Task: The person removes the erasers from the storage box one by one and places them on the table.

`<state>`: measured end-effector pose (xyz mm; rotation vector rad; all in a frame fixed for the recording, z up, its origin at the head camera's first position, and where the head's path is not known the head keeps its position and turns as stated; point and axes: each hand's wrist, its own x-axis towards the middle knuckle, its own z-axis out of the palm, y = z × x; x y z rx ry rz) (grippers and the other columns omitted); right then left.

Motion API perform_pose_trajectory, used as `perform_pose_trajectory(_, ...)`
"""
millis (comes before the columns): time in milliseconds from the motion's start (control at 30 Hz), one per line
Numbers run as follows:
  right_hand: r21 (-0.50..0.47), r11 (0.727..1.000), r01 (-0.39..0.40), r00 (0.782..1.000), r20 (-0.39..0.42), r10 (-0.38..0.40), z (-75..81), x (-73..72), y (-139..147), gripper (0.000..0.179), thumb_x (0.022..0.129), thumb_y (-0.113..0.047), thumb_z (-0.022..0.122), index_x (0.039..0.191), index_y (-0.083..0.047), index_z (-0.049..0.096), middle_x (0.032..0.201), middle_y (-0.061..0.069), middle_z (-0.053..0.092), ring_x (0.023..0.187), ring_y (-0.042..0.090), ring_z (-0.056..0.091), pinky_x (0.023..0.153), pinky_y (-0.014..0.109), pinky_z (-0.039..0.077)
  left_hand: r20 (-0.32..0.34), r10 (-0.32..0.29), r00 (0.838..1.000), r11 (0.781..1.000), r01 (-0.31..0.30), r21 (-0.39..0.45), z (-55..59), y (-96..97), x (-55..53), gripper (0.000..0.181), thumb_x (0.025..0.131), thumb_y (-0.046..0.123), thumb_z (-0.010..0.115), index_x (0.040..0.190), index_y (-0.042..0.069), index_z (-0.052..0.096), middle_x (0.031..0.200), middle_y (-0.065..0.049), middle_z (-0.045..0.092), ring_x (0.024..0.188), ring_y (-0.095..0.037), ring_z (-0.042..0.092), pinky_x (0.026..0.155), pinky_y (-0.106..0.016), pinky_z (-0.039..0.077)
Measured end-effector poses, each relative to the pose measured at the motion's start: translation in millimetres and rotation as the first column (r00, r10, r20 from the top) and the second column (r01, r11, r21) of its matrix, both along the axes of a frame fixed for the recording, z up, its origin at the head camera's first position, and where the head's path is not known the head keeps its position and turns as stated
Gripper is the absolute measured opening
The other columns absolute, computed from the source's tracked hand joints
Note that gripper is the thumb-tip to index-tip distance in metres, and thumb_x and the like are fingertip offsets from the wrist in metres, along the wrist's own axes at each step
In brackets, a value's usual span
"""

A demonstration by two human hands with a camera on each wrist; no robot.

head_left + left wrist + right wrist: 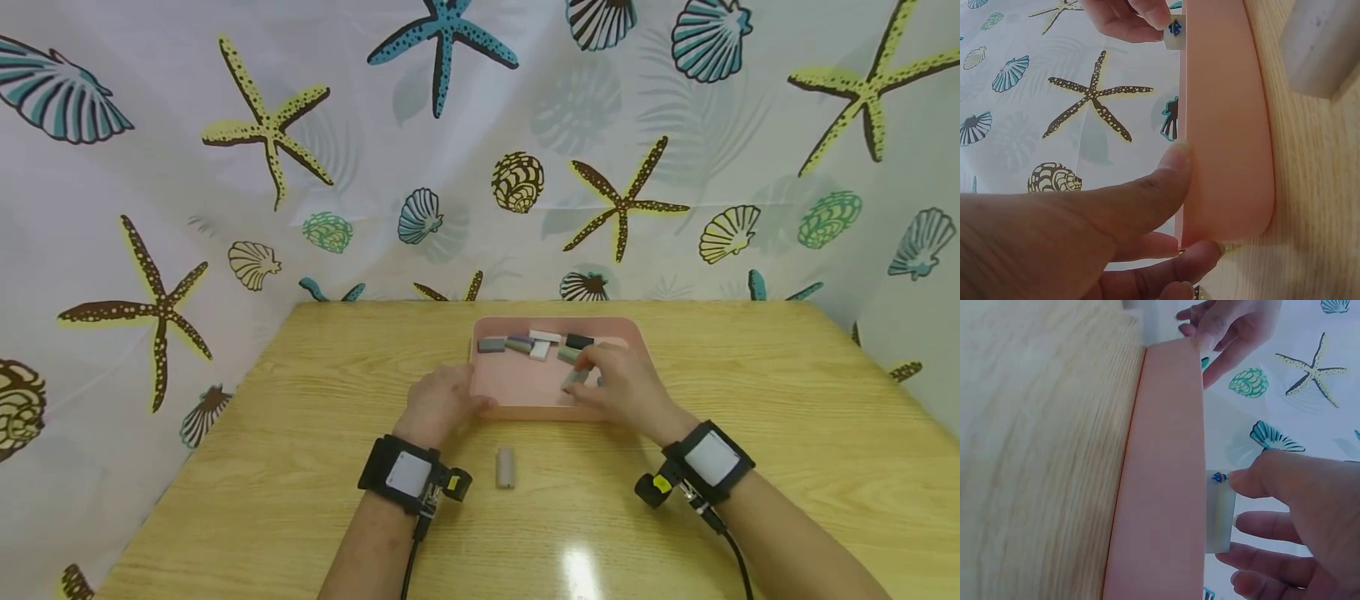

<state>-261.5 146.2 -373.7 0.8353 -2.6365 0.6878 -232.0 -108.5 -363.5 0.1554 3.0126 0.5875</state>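
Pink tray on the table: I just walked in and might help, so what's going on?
A person's left hand grips the pink tray near its front left corner. The right hand pinches a small greyish block at the tray's near side. Several other blocks lie inside; one brownish block lies on the table in front.

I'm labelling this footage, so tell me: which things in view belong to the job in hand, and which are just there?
Job:
- pink tray, gripped by the left hand
- pale block, pinched by the right hand
- small blocks in the tray
- probably the lone block outside it

Just there:
- shell-patterned cloth
- wrist cameras
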Motion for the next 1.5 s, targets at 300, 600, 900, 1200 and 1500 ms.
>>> perform_pose_trajectory(300,-0.018,0.997,-0.081,0.996,0.020,0.082,4.4,26.5,-9.6,0.021,0.078,-0.027,0.072,0.090,-0.016,0.059,0.088,-0.003,0.060,0.082,0.010,0.049,0.067,0.032,0.044,0.014,0.004,1.000,1.000,-0.003,-0.007,0.2,-1.2,-0.1,0.044,0.080,0.039,0.068,0.107,0.007,0.057,0.071,-0.004,0.053,0.060,-0.016,0.049,0.049,-0.027,0.035)
perform_pose_trajectory(600,-0.016,0.986,-0.166,0.986,0.012,0.166,1.1,47.5,-18.0,0.023,0.077,-0.027,0.073,0.092,-0.020,0.057,0.091,-0.008,0.056,0.083,0.008,0.048,0.071,0.029,0.045,0.005,-0.005,1.000,1.000,0.005,-0.030,0.0,-0.9,-0.5,0.045,0.080,0.041,0.068,0.107,0.007,0.057,0.070,-0.003,0.053,0.059,-0.016,0.048,0.048,-0.027,0.034)
perform_pose_trajectory(900,0.009,0.971,-0.239,0.971,0.014,0.239,0.3,60.5,-25.8,0.024,0.075,-0.025,0.073,0.094,-0.019,0.059,0.091,-0.008,0.058,0.088,0.012,0.052,0.076,0.031,0.045,-0.002,-0.008,1.000,0.999,0.008,-0.040,-0.3,-0.6,-0.9,0.043,0.080,0.042,0.068,0.104,0.007,0.057,0.074,-0.004,0.056,0.061,-0.016,0.049,0.049,-0.029,0.036)
perform_pose_trajectory(1200,0.098,0.955,-0.280,0.957,0.103,0.270,-12.2,65.0,-28.6,0.026,0.074,-0.025,0.074,0.093,-0.019,0.058,0.089,-0.008,0.057,0.082,0.012,0.052,0.072,0.029,0.045,-0.007,-0.009,1.000,0.999,0.009,-0.036,-2.0,-0.5,-2.0,0.044,0.080,0.041,0.068,0.104,0.007,0.058,0.072,-0.003,0.055,0.059,-0.016,0.049,0.049,-0.029,0.035)
perform_pose_trajectory(1500,0.148,0.948,-0.281,0.947,0.201,0.249,-15.9,67.2,-29.2,0.023,0.074,-0.030,0.074,0.091,-0.021,0.061,0.091,-0.010,0.055,0.084,0.009,0.051,0.073,0.028,0.045,-0.009,-0.004,1.000,1.000,0.004,-0.023,-2.0,-1.0,-1.7,0.041,0.080,0.041,0.068,0.101,0.007,0.058,0.072,-0.003,0.055,0.060,-0.016,0.049,0.049,-0.028,0.035)
